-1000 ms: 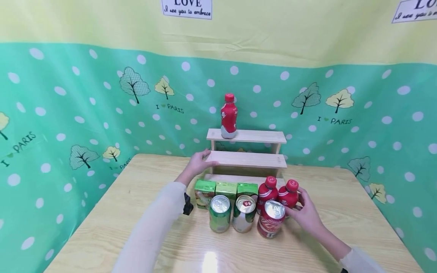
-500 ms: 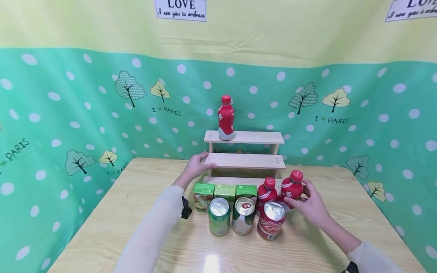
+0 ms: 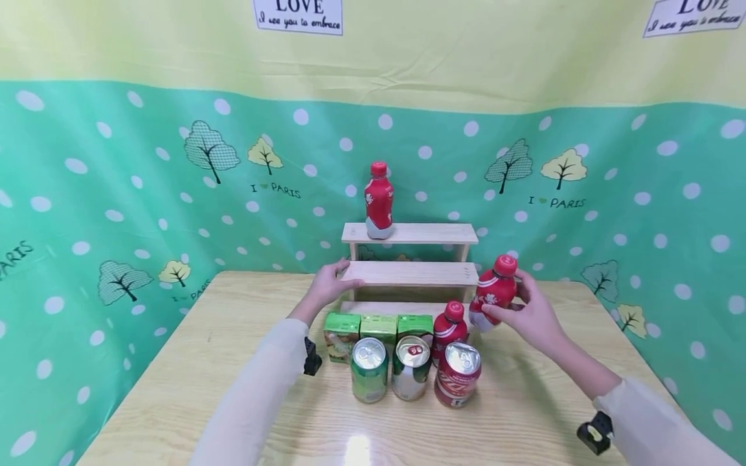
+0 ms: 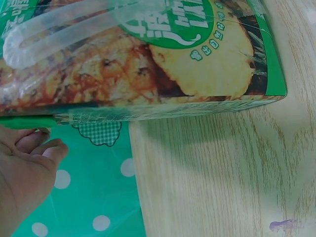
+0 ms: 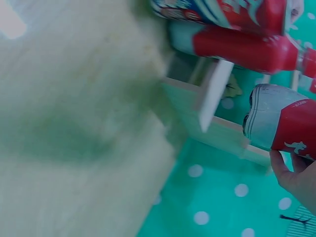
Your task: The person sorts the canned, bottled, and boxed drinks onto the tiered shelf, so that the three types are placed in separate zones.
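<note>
My right hand (image 3: 527,314) grips a red bottle (image 3: 493,291) with a pale base, tilted and lifted off the table beside the shelf's right end. The right wrist view shows this bottle (image 5: 291,121) with fingers under it. My left hand (image 3: 328,285) holds the left end of the middle board of a three-step wooden shelf (image 3: 414,273), thumb in front. A second red bottle (image 3: 379,204) stands upright on the top board. Another red bottle (image 3: 450,331) stands in front of the shelf, behind a red can (image 3: 458,375).
Three green juice boxes stand before the shelf, the pineapple one (image 3: 342,336) leftmost, also large in the left wrist view (image 4: 148,59). A green can (image 3: 370,370) and a green-and-white can (image 3: 411,369) stand ahead of them. A dotted curtain (image 3: 280,226) hangs behind the table (image 3: 233,336).
My right hand has picked the rightmost red bottle up from beside the other one, raising and tilting it toward the shelf. My left hand stays on the middle board.
</note>
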`<state>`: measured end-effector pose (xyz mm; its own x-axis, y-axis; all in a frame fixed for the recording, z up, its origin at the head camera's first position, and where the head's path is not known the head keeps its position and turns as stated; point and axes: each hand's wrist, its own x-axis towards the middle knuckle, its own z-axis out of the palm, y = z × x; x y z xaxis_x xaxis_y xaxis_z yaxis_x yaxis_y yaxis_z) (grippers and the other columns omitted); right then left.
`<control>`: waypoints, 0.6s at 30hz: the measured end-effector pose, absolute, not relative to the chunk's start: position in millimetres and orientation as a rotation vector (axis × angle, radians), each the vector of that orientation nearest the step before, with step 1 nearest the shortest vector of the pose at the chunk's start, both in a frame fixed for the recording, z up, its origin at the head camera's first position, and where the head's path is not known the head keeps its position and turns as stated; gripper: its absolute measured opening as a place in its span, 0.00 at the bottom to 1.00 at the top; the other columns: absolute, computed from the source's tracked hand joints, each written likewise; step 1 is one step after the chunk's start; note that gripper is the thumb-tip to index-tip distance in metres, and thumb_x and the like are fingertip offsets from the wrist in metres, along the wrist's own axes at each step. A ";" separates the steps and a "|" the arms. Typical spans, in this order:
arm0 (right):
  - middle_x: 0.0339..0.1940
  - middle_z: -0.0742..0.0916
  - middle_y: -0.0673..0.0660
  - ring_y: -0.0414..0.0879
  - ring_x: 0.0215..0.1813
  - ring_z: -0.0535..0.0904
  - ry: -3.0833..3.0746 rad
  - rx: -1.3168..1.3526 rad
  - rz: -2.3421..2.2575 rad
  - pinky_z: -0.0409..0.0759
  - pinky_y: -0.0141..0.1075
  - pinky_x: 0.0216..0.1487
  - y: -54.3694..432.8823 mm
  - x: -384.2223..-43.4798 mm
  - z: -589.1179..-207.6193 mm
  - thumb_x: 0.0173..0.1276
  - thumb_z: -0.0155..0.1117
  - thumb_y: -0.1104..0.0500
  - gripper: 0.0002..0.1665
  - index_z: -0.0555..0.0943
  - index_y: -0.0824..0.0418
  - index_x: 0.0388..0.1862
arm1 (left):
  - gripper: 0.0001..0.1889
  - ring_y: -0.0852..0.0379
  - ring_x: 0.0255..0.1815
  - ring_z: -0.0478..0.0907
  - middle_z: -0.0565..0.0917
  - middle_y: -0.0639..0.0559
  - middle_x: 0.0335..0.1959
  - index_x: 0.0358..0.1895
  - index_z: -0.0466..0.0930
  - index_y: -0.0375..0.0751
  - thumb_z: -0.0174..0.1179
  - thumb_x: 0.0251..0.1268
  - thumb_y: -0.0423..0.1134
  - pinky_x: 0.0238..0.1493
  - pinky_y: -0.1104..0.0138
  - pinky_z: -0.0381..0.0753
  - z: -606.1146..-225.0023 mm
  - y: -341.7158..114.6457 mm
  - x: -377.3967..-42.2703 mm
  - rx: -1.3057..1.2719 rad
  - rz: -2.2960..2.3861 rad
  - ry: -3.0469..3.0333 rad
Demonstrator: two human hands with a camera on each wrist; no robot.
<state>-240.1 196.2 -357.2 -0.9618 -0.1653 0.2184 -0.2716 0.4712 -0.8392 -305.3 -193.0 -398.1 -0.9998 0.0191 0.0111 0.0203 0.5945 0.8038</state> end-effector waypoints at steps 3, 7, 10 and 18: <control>0.62 0.73 0.65 0.59 0.62 0.71 -2.585 0.391 1.505 0.81 0.27 0.48 191.8 -245.7 -346.2 0.58 0.70 0.54 0.49 0.53 0.57 0.72 | 0.42 0.46 0.75 0.50 0.56 0.44 0.74 0.69 0.60 0.37 0.66 0.54 0.53 0.73 0.54 0.57 -398.8 -193.5 -305.3 -0.040 -1.413 -2.800; 0.63 0.74 0.65 0.59 0.62 0.71 -2.571 0.369 1.484 0.83 0.40 0.51 185.2 -252.8 -333.9 0.58 0.70 0.51 0.49 0.54 0.56 0.72 | 0.42 0.46 0.75 0.51 0.57 0.43 0.74 0.69 0.60 0.35 0.66 0.55 0.52 0.73 0.54 0.57 -398.9 -192.8 -304.3 -0.052 -1.403 -2.792; 0.63 0.74 0.65 0.60 0.62 0.71 -2.574 0.345 1.473 0.81 0.51 0.53 179.8 -258.5 -325.0 0.57 0.70 0.49 0.50 0.53 0.56 0.72 | 0.42 0.46 0.75 0.52 0.58 0.43 0.73 0.69 0.60 0.35 0.66 0.55 0.52 0.73 0.55 0.58 -398.9 -192.5 -304.4 -0.050 -1.407 -2.786; 0.64 0.72 0.64 0.59 0.64 0.69 -2.547 0.342 1.488 0.79 0.55 0.55 160.7 -277.4 -304.3 0.57 0.70 0.51 0.52 0.51 0.56 0.73 | 0.42 0.46 0.75 0.52 0.57 0.43 0.73 0.69 0.61 0.36 0.66 0.53 0.53 0.73 0.54 0.58 -400.1 -194.7 -306.7 -0.063 -1.435 -2.776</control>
<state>-277.4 160.7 -304.3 -0.9589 -0.1104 0.2614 -0.2819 0.4755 -0.8333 -306.7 -194.7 -400.1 -0.9991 0.0283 0.0325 0.0428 0.5775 0.8152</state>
